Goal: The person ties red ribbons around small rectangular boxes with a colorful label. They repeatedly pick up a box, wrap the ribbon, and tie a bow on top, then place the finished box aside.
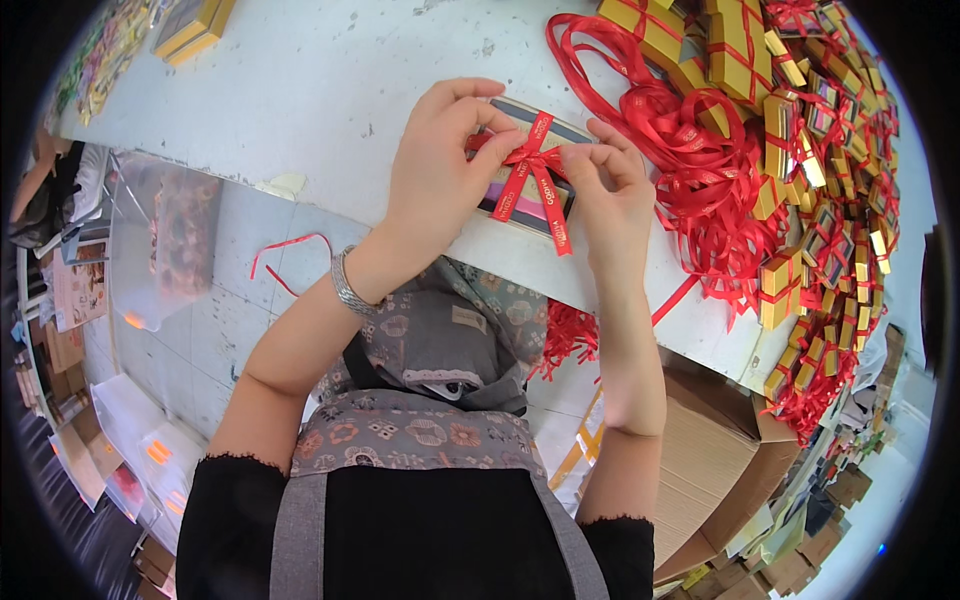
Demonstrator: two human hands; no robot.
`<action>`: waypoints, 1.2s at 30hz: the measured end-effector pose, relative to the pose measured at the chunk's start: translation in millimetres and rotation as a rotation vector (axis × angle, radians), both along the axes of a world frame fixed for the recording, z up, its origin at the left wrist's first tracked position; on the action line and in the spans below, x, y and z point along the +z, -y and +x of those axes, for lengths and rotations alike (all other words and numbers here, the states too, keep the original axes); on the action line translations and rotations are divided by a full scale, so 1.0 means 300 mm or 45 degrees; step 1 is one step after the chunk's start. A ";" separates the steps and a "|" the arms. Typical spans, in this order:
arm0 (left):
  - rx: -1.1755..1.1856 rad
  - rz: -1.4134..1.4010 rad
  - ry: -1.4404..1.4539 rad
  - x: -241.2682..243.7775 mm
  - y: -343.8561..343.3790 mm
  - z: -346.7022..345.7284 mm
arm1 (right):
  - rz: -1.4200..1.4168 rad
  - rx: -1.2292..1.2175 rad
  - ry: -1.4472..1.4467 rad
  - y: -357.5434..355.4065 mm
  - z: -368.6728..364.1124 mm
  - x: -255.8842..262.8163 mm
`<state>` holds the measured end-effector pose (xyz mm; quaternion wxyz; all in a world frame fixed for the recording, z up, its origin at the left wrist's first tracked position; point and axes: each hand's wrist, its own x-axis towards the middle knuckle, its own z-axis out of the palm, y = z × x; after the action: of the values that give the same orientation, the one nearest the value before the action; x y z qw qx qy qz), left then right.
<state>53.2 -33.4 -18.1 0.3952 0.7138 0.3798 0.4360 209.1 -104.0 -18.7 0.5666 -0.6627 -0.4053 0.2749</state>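
A small flat gift box (517, 196) with a dark border and a pink band lies on the white table near its front edge. Red printed ribbon (543, 135) crosses it, tied in a bow at the middle, with two tails hanging toward me. At the bow's left side, my left hand (457, 150) pinches a loop between thumb and index finger. My right hand (611, 169) pinches the bow's right side, its other fingers curled by the box's right edge. Fingers partly hide the box's side edges and the loops.
Loose red ribbon (697, 165) is heaped right of my hands. Beyond it are piled many gold boxes (739, 52) tied with red ribbon. Another gold box (196, 28) sits at the table's far left. An open cardboard carton (705, 450) stands below the table at right.
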 end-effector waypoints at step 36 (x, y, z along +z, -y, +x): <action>-0.533 0.886 -0.837 0.089 -0.075 -0.045 | -0.060 0.593 1.079 0.030 -0.005 0.086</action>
<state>39.6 -11.0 8.5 0.0732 0.9627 0.1656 0.2010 207.7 -113.1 7.2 0.2599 -0.6204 -0.7318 0.1094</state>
